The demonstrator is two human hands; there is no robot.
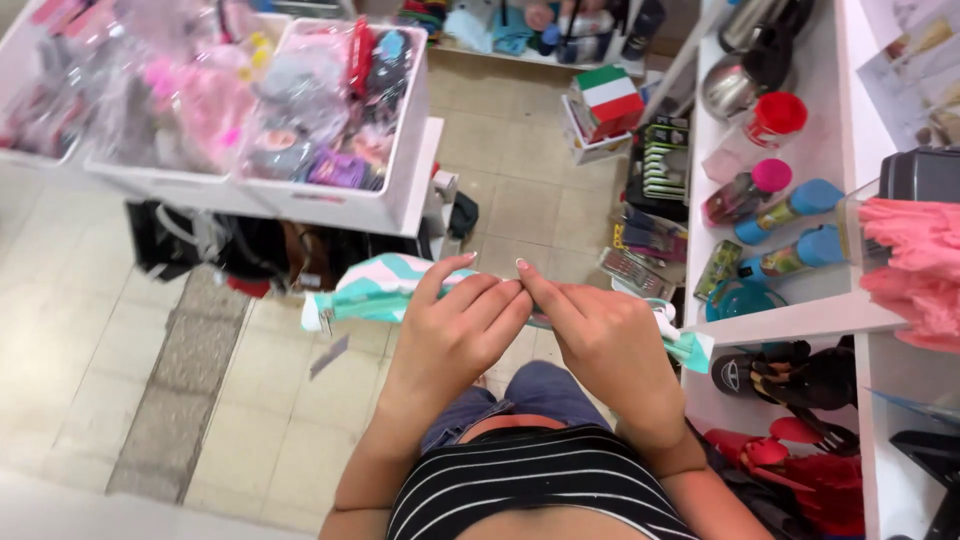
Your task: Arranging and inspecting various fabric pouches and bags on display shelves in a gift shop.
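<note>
Both hands, left hand (455, 335) and right hand (600, 335), pinch a folded teal-and-white zigzag fabric umbrella (375, 290); loose fingers could let it slip to the tiled floor (90, 330).

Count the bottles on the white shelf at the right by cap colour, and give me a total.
Red-capped clear plastic bottle: 1
Pink-capped dark bottle: 1
Blue-capped bottles with printed labels: 2
Total: 4 bottles on the white shelf.
</note>
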